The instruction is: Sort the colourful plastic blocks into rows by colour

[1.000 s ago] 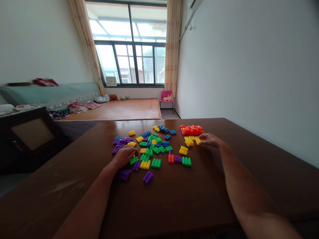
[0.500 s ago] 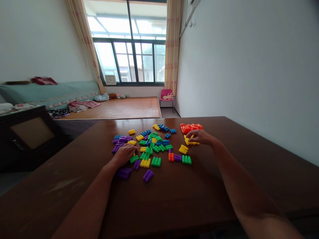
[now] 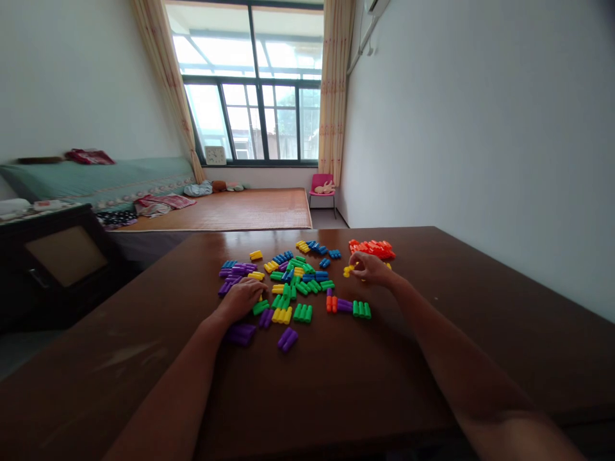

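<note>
Among the scattered plastic blocks, each made of joined tubes, my left hand (image 3: 241, 299) rests with its fingers curled down. A bit of yellow shows at its fingertips, mostly hidden. A green block (image 3: 261, 307) lies just in front of those fingers, and purple blocks (image 3: 240, 333) are beside the wrist. On the right, my right hand (image 3: 373, 267) pinches a yellow block (image 3: 348, 271) between thumb and fingers. Behind that hand, part of another yellow piece (image 3: 389, 266) shows. A heap of orange-red blocks (image 3: 372, 248) sits just beyond.
Green blocks (image 3: 302, 313), yellow blocks (image 3: 282, 315) and blue blocks (image 3: 317, 247) spread over the middle of the brown table (image 3: 336, 390). A joined row with a purple block (image 3: 344, 305) lies nearer me. A dark cabinet (image 3: 62, 256) stands left, a white wall right.
My right hand has moved left from the yellow group near the orange-red heap. The separate yellow block is off its spot and in my fingers. My left hand has stayed put.
</note>
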Demonstrator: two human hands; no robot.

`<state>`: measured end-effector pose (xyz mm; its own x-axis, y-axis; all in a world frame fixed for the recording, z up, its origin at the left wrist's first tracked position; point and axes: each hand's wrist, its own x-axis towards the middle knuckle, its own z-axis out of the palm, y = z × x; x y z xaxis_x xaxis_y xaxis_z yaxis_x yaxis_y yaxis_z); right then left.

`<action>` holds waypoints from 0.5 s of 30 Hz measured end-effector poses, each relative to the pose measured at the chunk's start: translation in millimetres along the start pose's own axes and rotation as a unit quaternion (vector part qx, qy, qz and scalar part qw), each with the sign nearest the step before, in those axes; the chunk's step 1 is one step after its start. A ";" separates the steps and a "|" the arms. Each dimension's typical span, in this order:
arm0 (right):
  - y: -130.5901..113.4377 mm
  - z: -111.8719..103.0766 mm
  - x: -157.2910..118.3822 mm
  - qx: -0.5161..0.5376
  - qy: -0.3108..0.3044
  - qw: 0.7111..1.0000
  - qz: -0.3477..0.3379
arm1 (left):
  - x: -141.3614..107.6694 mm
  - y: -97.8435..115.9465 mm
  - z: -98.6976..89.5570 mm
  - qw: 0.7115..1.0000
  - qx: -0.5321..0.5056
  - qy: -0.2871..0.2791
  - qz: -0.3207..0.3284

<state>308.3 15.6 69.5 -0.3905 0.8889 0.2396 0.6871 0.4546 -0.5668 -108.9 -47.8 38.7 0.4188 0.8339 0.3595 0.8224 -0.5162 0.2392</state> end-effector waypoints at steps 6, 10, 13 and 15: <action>-4.2 1.5 -2.6 -0.098 -0.070 0.992 -0.038 | 0.0 -1.2 1.7 1.000 0.007 0.004 -0.001; -6.7 -6.2 -5.0 -0.114 -0.078 0.990 0.013 | 0.7 -0.9 2.2 1.000 0.011 -0.001 -0.002; -7.5 1.4 -4.0 -0.126 -0.092 0.987 0.042 | 0.5 -1.3 2.0 1.000 0.012 -0.005 0.000; -7.6 7.3 -2.5 -0.136 -0.110 0.983 0.046 | 0.1 -1.7 1.6 1.000 0.014 -0.007 0.000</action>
<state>299.5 9.4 67.5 -0.4206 0.9072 0.0034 0.8533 0.3969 -0.3383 -109.7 -46.6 36.8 0.4234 0.8369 0.3469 0.8333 -0.5100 0.2134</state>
